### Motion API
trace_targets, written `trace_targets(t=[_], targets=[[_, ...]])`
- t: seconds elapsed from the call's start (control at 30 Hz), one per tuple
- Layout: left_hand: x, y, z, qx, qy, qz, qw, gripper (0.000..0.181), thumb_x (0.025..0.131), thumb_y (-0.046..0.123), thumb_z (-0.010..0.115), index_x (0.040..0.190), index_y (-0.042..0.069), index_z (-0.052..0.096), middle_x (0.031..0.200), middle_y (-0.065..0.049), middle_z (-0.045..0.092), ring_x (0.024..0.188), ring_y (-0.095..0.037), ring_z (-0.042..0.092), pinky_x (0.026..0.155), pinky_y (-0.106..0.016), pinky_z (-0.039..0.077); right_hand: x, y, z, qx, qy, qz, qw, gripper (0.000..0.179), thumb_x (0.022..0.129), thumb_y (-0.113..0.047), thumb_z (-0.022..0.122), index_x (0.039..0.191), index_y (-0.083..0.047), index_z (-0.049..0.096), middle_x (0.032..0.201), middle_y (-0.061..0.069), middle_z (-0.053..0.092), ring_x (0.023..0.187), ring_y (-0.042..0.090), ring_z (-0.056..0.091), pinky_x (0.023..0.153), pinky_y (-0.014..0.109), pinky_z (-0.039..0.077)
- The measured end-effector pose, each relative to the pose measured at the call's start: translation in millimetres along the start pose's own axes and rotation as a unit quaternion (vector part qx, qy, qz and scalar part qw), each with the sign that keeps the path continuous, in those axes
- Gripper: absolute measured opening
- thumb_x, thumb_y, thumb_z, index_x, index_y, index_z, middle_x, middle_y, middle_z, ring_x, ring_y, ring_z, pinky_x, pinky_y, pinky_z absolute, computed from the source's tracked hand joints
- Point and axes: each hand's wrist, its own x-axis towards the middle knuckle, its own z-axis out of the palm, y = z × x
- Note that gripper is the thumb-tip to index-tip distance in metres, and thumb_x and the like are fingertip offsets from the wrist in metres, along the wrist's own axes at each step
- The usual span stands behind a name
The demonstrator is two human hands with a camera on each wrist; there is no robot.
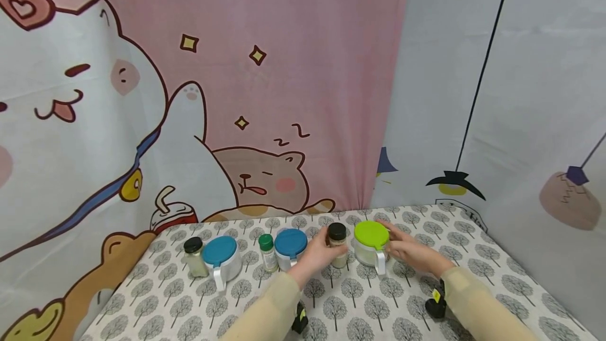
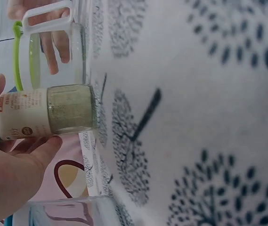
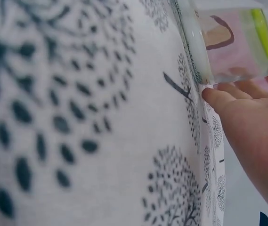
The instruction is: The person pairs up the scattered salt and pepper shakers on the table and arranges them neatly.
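Note:
My left hand (image 1: 318, 254) grips a glass spice jar (image 1: 338, 258) by its upper part. The jar is upright, with a black cap, a pale label and tan-green powder; its base is right at the cloth in the left wrist view. Just to its right stands a clear seasoning pot (image 1: 364, 254) with a lime-green lid and a white handle. My right hand (image 1: 411, 249) is at the pot's right side. Its fingers (image 2: 60, 46) reach out fairly straight behind the pot, showing through the glass in the left wrist view.
Left of my hands stand a blue-lidded pot (image 1: 291, 244), a green-capped spice bottle (image 1: 268, 257), another blue-lidded pot (image 1: 228, 267) and a black-capped jar (image 1: 194, 259). A tree-print cloth (image 1: 334, 307) covers the table. Behind hangs a pink cartoon curtain (image 1: 303, 67).

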Motion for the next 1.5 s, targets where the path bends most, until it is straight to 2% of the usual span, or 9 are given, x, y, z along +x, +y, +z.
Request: trace_targets(t=[0.07, 0.13, 0.23, 0.3, 0.57, 0.83, 1.13, 1.33, 1.5], targets=[[-0.9, 3.2, -1.2, -0.01, 0.006, 0.002, 0.9999, 0.066, 0.085, 0.029, 0.076, 0.14, 0.011, 0.046, 0.129, -0.013, 0.057, 0.12, -0.035, 0.052, 0.095, -0.053, 0.044, 0.2, -1.1, -0.8, 0.019, -0.003, -0.001, 0.9998, 0.079, 0.098, -0.01, 0.052, 0.157, -0.014, -0.002, 0.155, 0.029, 0.007, 0.134, 0.022, 0.035, 0.112, 0.042, 0.022], [-2.5, 7.8, -2.9, -0.023, 0.008, 0.006, 0.9997, 0.069, 0.086, 0.028, 0.075, 0.145, 0.014, 0.042, 0.132, -0.015, 0.055, 0.121, -0.036, 0.051, 0.095, -0.052, 0.045, 0.6, -2.5, -0.6, 0.031, -0.006, 0.0, 0.9995, 0.078, 0.1, -0.014, 0.053, 0.157, -0.015, -0.002, 0.156, 0.028, 0.005, 0.136, 0.022, 0.033, 0.111, 0.039, 0.022], [-4.9, 13.3, -5.0, -0.036, 0.008, 0.012, 0.9992, 0.069, 0.089, 0.027, 0.073, 0.148, 0.018, 0.038, 0.133, -0.016, 0.053, 0.121, -0.037, 0.052, 0.094, -0.049, 0.047, 1.5, -4.2, 0.8, 0.034, -0.008, -0.001, 0.9994, 0.078, 0.1, -0.015, 0.053, 0.157, -0.017, -0.001, 0.157, 0.027, 0.0, 0.142, 0.034, 0.018, 0.111, 0.041, 0.019], [-5.9, 16.0, -5.4, -0.036, 0.011, 0.017, 0.9991, 0.068, 0.09, 0.027, 0.072, 0.149, 0.02, 0.038, 0.132, -0.016, 0.054, 0.119, -0.034, 0.053, 0.092, -0.047, 0.048, 2.0, -4.7, 1.5, 0.036, -0.009, -0.004, 0.9993, 0.078, 0.1, -0.014, 0.054, 0.157, -0.017, 0.0, 0.157, 0.027, -0.002, 0.142, 0.036, 0.015, 0.111, 0.039, 0.021], [-5.1, 14.8, -3.6, 0.003, 0.039, 0.026, 0.9989, 0.052, 0.093, 0.033, 0.067, 0.141, 0.025, 0.049, 0.124, -0.011, 0.061, 0.106, -0.025, 0.058, 0.083, -0.041, 0.051, 6.6, -1.1, 2.1, 0.052, 0.005, -0.011, 0.9986, 0.079, 0.097, -0.009, 0.058, 0.157, -0.013, 0.006, 0.155, 0.029, 0.005, 0.135, 0.025, 0.034, 0.104, 0.028, 0.034], [-3.9, 9.7, -2.9, -0.003, 0.031, 0.027, 0.9992, 0.049, 0.094, 0.035, 0.065, 0.14, 0.028, 0.049, 0.127, -0.013, 0.059, 0.106, -0.027, 0.059, 0.08, -0.041, 0.052, 6.9, 1.1, 1.9, 0.047, -0.001, -0.014, 0.9988, 0.078, 0.098, -0.009, 0.057, 0.156, -0.01, 0.006, 0.154, 0.03, 0.01, 0.129, 0.019, 0.042, 0.105, 0.031, 0.035], [-1.6, 12.2, -5.5, -0.004, 0.023, 0.025, 0.9994, 0.048, 0.095, 0.035, 0.063, 0.141, 0.03, 0.048, 0.132, -0.012, 0.056, 0.11, -0.027, 0.058, 0.086, -0.043, 0.051, 9.5, -0.8, 5.2, 0.016, 0.004, -0.004, 0.9998, 0.078, 0.097, -0.015, 0.06, 0.157, -0.013, 0.009, 0.154, 0.027, 0.013, 0.132, 0.026, 0.037, 0.107, 0.041, 0.033], [-4.3, 12.4, -5.7, -0.003, 0.023, 0.031, 0.9993, 0.048, 0.096, 0.033, 0.063, 0.141, 0.028, 0.048, 0.132, -0.014, 0.055, 0.112, -0.03, 0.057, 0.087, -0.045, 0.051, 9.7, 0.9, 9.4, -0.001, 0.018, 0.001, 0.9998, 0.079, 0.097, -0.016, 0.061, 0.157, -0.013, 0.01, 0.152, 0.028, 0.02, 0.129, 0.028, 0.041, 0.105, 0.042, 0.036], [-5.4, 11.2, -4.8, 0.0, 0.025, 0.027, 0.9993, 0.049, 0.095, 0.035, 0.063, 0.141, 0.029, 0.048, 0.132, -0.014, 0.055, 0.111, -0.029, 0.057, 0.087, -0.045, 0.05, 10.1, 3.0, 12.6, 0.002, 0.021, 0.001, 0.9998, 0.078, 0.097, -0.016, 0.061, 0.156, -0.014, 0.011, 0.153, 0.027, 0.021, 0.132, 0.03, 0.038, 0.106, 0.042, 0.035]])
